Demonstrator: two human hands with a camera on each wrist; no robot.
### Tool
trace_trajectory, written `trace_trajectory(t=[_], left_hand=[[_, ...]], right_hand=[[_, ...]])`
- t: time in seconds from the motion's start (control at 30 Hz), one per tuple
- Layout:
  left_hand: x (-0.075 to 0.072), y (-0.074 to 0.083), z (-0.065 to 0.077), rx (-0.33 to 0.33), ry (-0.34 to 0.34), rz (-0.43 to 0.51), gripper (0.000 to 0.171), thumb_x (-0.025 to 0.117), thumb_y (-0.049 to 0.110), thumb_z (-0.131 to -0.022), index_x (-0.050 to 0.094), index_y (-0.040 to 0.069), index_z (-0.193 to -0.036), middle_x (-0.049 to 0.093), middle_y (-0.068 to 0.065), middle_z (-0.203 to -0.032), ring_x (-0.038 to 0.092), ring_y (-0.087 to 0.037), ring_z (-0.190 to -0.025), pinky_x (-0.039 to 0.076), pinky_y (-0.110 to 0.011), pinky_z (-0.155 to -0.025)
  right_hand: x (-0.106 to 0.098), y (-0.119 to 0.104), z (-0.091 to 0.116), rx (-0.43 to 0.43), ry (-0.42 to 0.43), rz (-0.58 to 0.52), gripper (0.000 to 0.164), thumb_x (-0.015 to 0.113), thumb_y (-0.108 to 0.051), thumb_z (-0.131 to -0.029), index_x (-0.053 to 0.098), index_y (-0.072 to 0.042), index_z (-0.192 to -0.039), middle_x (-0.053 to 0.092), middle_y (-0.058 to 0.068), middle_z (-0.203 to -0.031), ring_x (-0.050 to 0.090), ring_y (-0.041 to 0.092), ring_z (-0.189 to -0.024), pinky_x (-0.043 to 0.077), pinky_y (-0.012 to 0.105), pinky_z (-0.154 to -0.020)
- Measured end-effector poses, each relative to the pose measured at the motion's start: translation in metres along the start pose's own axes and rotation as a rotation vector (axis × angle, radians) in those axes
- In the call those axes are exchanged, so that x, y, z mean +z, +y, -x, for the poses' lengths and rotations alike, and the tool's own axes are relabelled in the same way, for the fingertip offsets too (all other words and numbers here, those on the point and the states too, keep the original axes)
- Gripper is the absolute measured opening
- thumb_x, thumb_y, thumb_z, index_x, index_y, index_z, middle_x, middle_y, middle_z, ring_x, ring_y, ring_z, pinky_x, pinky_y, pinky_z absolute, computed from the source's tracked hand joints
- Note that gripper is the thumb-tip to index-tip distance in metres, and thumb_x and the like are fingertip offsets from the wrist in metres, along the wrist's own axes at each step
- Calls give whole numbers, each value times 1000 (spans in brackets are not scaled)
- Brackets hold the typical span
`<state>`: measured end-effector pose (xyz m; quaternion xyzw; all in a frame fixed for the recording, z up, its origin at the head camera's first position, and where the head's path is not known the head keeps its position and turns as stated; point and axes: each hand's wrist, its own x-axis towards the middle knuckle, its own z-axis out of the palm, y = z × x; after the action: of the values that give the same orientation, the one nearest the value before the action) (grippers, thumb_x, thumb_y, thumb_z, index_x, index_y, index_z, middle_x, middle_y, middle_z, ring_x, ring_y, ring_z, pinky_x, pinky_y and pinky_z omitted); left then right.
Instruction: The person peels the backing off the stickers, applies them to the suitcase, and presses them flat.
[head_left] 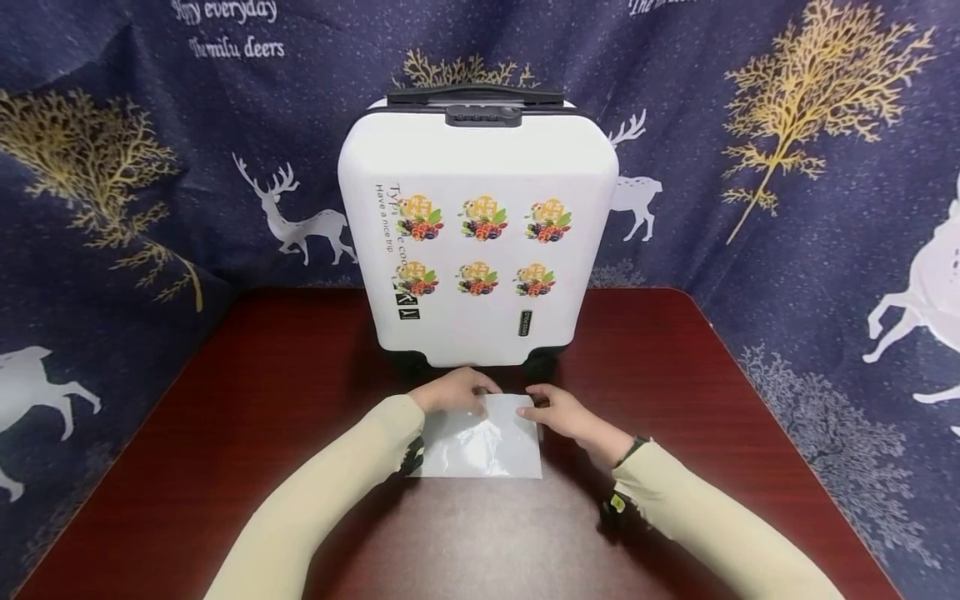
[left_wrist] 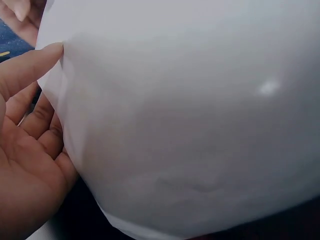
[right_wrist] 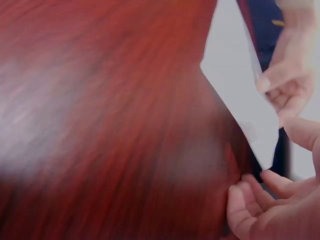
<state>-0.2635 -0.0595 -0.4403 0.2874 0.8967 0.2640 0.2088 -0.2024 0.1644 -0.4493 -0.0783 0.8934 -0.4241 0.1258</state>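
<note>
A glossy white sheet (head_left: pixel 480 450) is held up at its top edge, in front of the suitcase. My left hand (head_left: pixel 455 390) grips it near that edge; in the left wrist view the thumb (left_wrist: pixel 47 57) presses on the face and the other fingers lie behind. At the top right corner is my right hand (head_left: pixel 562 414). Seen from the right wrist, its thumb (right_wrist: pixel 302 132) and index finger (right_wrist: pixel 280 184) stand apart, the index tip at the sheet's corner. Behind them stands a white suitcase (head_left: pixel 480 154) bearing several fruit-pattern stickers (head_left: pixel 483 218).
The suitcase stands upright at the back of a dark red wooden table (head_left: pixel 247 400), its black handle (head_left: pixel 476 94) on top. A dark blue cloth (head_left: pixel 300 133) with deer and trees hangs behind and at both sides.
</note>
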Motion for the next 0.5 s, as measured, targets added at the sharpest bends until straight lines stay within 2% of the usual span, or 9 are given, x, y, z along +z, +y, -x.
trace_trajectory(t=[0.07,0.13,0.2,0.27,0.43,0.5], left_hand=[[0,2,1,1,-4,0,41,76,4,-83,74,11,-123,73,-7,-129,63,-19,-110,52,-34,-98],[-1,4,2,-5,-9,-9,40,76,6,-84,74,10,-123,73,-7,-129,64,-20,-111,52,-34,-99],[-4,3,7,-16,-8,-19,39,77,8,-83,74,9,-122,73,-7,-127,64,-20,-111,52,-35,-100],[-7,-2,14,-38,-6,-29,37,77,10,-83,74,8,-119,73,-8,-125,63,-19,-108,52,-34,-100],[-12,-22,34,-108,6,-19,29,77,11,-81,74,4,-109,74,-10,-113,58,-14,-92,52,-28,-86],[-14,-29,41,-118,6,-6,30,75,9,-79,74,3,-108,74,-11,-112,58,-14,-91,53,-27,-84]], right_hand=[[-2,1,-4,74,-13,-55,45,70,-18,-95,61,9,-129,67,24,-121,65,26,-97,56,33,-77],[-4,1,-7,104,-12,-85,32,72,-15,-93,66,7,-116,70,15,-101,62,19,-82,50,27,-67],[-5,1,-9,97,7,-92,20,74,-11,-90,67,5,-101,66,7,-82,56,15,-71,44,25,-60],[-4,1,-10,89,20,-101,14,75,-10,-89,66,1,-91,59,0,-70,54,13,-67,41,25,-59],[-6,1,-11,74,35,-80,16,76,-11,-89,63,-2,-86,56,-1,-68,54,14,-68,40,25,-59],[-7,2,-10,74,42,-70,17,76,-11,-89,62,-1,-85,56,-1,-68,55,14,-67,40,25,-59]])
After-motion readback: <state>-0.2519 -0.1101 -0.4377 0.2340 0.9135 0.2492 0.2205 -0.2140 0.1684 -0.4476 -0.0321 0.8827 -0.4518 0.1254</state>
